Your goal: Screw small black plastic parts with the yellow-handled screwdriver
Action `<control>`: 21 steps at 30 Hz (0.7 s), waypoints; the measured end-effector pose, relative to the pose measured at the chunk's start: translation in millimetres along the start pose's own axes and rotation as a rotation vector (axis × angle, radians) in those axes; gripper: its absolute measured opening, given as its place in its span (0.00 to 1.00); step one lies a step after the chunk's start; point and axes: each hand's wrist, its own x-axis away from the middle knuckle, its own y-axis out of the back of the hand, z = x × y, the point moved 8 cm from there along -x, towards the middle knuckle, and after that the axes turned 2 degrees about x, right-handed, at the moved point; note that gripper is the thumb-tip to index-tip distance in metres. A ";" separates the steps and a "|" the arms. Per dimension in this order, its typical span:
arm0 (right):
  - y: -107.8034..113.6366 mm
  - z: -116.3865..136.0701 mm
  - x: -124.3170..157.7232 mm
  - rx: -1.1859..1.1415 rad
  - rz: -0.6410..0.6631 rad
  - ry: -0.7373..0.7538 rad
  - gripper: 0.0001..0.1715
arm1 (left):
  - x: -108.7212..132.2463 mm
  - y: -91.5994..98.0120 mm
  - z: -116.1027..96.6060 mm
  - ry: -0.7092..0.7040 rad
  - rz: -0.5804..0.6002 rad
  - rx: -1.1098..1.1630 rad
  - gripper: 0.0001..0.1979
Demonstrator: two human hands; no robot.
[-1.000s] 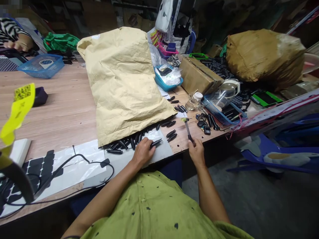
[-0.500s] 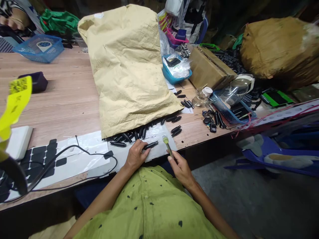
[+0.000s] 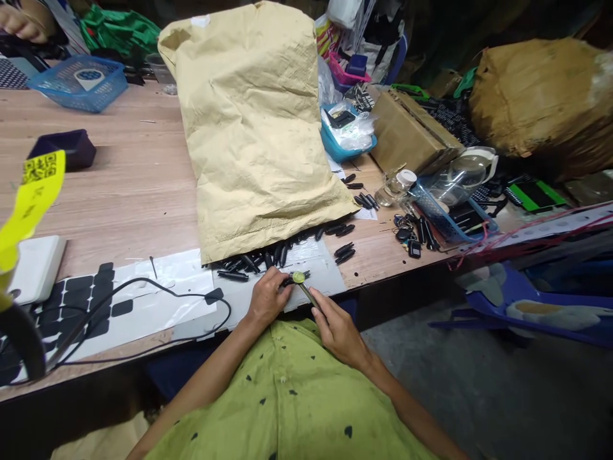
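Observation:
My left hand [image 3: 266, 299] rests at the table's near edge with its fingers closed on a small black oblong part [image 3: 288, 280]. My right hand [image 3: 338, 332] grips the handle of a thin brush [image 3: 303, 286], and the brush's yellowish tip touches that black part. A heap of several similar black parts [image 3: 258, 260] spills from under a large tan paper sack [image 3: 258, 121] just beyond my hands, onto a white sheet [image 3: 316, 268].
More black parts [image 3: 344, 252] lie to the right, near a small glass bottle [image 3: 393, 186] and a blue basket [image 3: 433, 214] of tools. A black cable [image 3: 143, 291] and dark solar cells [image 3: 81, 306] lie left. Another person's hand [image 3: 19, 22] is far left by a blue basket [image 3: 76, 80].
My right hand has carried the brush from the right side of the table back to my left hand. Its tip now meets the black part there. The left hand has barely moved.

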 end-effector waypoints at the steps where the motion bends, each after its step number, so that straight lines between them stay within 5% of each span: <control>1: -1.4 -0.2 -0.5 0.015 0.016 0.001 0.28 | 0.1 -0.1 0.3 0.005 -0.004 0.000 0.07; 9: 19.2 -2.4 -2.6 0.039 -0.097 -0.039 0.27 | -0.1 -0.9 1.8 0.021 -0.011 0.002 0.05; 15: 11.5 -8.3 0.7 0.025 -0.035 -0.045 0.26 | -0.1 -0.7 2.6 0.028 -0.006 0.005 0.05; 21: 27.3 -27.7 -6.5 0.042 -0.176 -0.102 0.26 | -1.0 2.4 -1.2 0.002 -0.011 0.011 0.05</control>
